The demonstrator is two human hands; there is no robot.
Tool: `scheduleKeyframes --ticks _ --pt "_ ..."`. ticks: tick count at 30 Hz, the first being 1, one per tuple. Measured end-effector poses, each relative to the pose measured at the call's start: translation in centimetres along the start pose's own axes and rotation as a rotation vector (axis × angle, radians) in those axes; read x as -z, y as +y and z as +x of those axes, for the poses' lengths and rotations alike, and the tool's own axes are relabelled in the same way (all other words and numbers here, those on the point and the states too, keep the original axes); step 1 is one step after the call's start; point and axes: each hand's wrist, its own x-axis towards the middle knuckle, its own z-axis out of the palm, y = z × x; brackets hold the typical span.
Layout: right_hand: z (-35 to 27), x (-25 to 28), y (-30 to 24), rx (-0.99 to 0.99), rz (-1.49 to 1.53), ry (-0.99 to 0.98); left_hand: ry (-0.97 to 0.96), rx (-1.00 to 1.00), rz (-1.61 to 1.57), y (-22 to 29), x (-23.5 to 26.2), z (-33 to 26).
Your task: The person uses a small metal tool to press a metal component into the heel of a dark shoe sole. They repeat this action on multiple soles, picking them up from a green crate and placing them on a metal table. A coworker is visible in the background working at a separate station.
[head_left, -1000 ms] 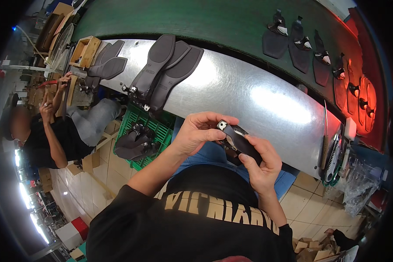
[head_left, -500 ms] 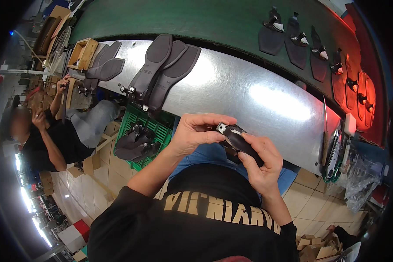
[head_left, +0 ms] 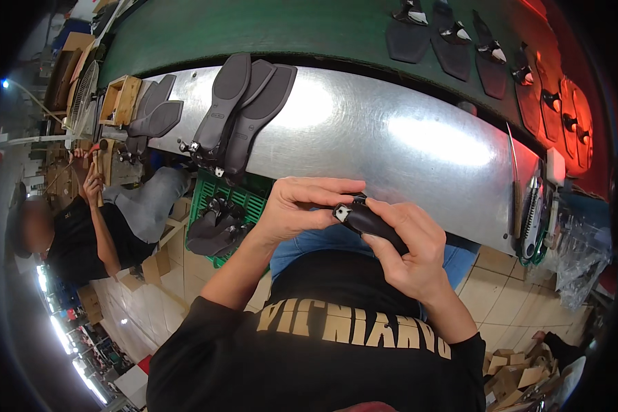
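Note:
A black shoe sole with a heel (head_left: pixel 371 224) is between my two hands, in front of my body and near the metal table's front edge. Its white-tipped heel end points toward my left hand (head_left: pixel 299 206). The left thumb and fingers are closed on that end. My right hand (head_left: pixel 415 250) wraps round the dark body of the sole, thumb on the near side. The sole's far end is hidden in the right palm. Several dark grey soles (head_left: pixel 230 82) with heels lie overlapping on the metal table to the left.
A green crate (head_left: pixel 200 199) holding more heeled soles stands below the metal table (head_left: pixel 323 151). Several heeled soles (head_left: pixel 453 58) lie along the green belt (head_left: pixel 288 31). An awl (head_left: pixel 516 185) and a utility knife (head_left: pixel 530 206) hang at the right end. A co-worker (head_left: pixel 82 233) sits at left holding a hammer (head_left: pixel 99 172).
The heel end has tilted slightly, and my right fingers have shifted forward over the sole toward my left hand. The view has moved a little. The co-worker's hands have changed position, and a hammer now shows.

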Motion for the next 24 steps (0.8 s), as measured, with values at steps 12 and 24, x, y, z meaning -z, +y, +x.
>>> scheduleKeyframes --ticks 12,24 --pt "-0.1 0.0 0.0 0.082 -0.136 -0.037 -0.073 -0.018 0.128 0.4 0.2 0.0" --pt "-0.2 -0.4 1.6 -0.258 0.157 -0.074 0.036 0.239 0.048 0.2 -1.3 -0.8"
